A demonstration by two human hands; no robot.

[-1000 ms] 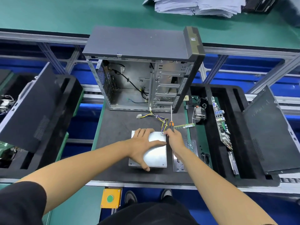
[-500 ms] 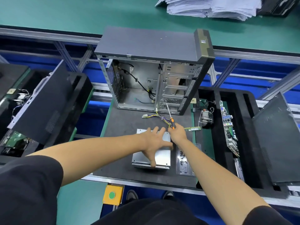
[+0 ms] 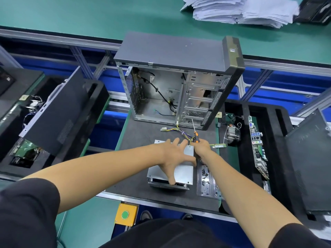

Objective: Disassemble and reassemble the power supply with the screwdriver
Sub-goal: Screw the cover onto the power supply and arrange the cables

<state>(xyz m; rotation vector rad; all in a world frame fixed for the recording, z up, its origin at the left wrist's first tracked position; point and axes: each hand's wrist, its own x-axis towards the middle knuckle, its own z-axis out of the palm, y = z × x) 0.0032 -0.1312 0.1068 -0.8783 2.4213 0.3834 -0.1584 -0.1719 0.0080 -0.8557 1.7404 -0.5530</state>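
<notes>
With the left hand (image 3: 172, 156) spread flat steadying the power supply (image 3: 180, 173), the right hand (image 3: 201, 146) grips the screwdriver (image 3: 195, 135), which must next seat in a cover screw.

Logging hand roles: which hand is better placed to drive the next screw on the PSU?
Right. The right hand already grips the screwdriver at the far right corner of the power supply. The left hand lies spread on its lid, probably steadying it.
</notes>
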